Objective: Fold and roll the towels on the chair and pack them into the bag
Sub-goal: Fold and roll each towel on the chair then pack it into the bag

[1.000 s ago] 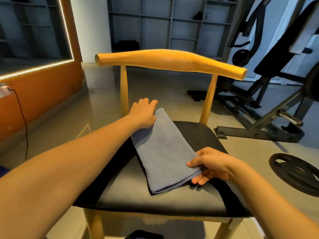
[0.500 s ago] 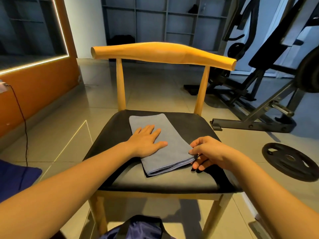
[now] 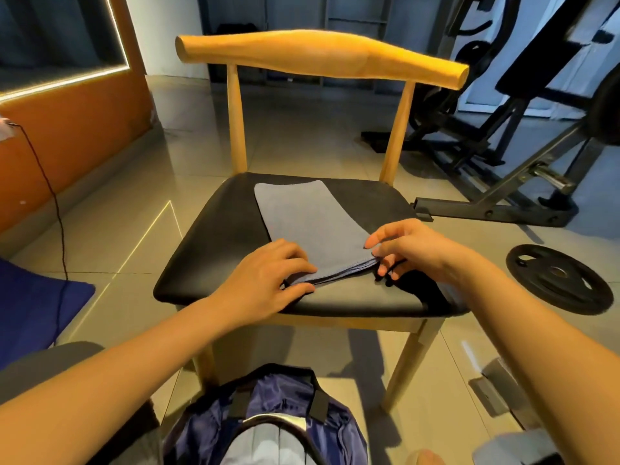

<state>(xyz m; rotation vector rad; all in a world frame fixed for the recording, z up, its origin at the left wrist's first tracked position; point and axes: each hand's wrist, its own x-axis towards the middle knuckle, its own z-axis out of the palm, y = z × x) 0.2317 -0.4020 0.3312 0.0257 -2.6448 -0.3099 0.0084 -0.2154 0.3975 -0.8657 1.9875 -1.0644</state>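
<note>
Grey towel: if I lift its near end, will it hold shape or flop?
Likely floppy: the towel lies flat in thin layers on the seat. Probably light. Layers may slide apart unless left hand and right hand pinch them.

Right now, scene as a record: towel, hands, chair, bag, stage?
towel: grey, folded into a long strip, flat on the seat, not rolled
chair: wooden frame, black seat
left hand: grips the towel's near left corner
right hand: pinches the near right corner, index finger lifted
bag: navy, on the floor at the chair's near side
plate: black weight plate on the floor, right of the chair
stage: folding done, roll not yet begun
</note>
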